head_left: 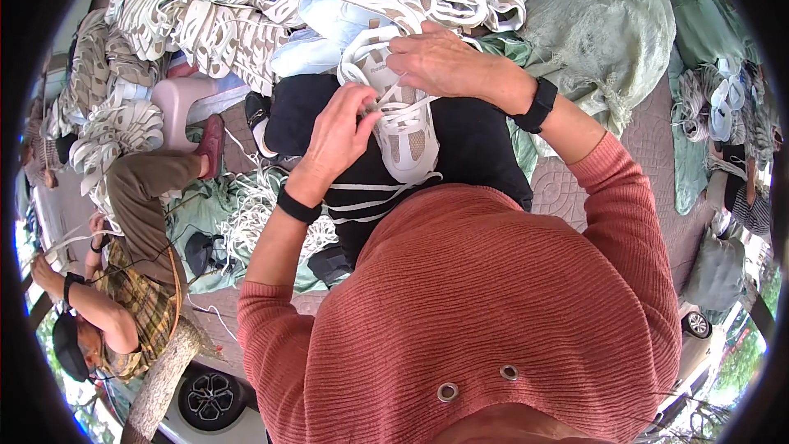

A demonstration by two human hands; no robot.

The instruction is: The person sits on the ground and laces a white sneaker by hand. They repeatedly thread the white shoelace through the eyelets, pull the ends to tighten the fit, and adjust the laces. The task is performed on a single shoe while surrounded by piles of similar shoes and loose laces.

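A white and beige shoe upper (408,150) lies across my lap, its toe toward me and its tongue pointing away. White shoelace (404,119) crosses the lower eyelet rows. My left hand (335,136) is closed at the left eyelet edge, with thumb and forefinger pinching the lace there. Over the tongue, my right hand (440,62) is closed, its fingertips on a length of lace; part of its grip is hidden behind the fingers. More loose white laces (362,202) drape over my black-clad thighs just below the toe.
Stacked shoe uppers (218,37) fill the far side, beside a large pale woven sack (600,25). A pink stool (177,107) and a pile of laces (259,210) are to the left. Another person (123,304) sits at left, handling laces. A tree trunk (168,370) stands near them.
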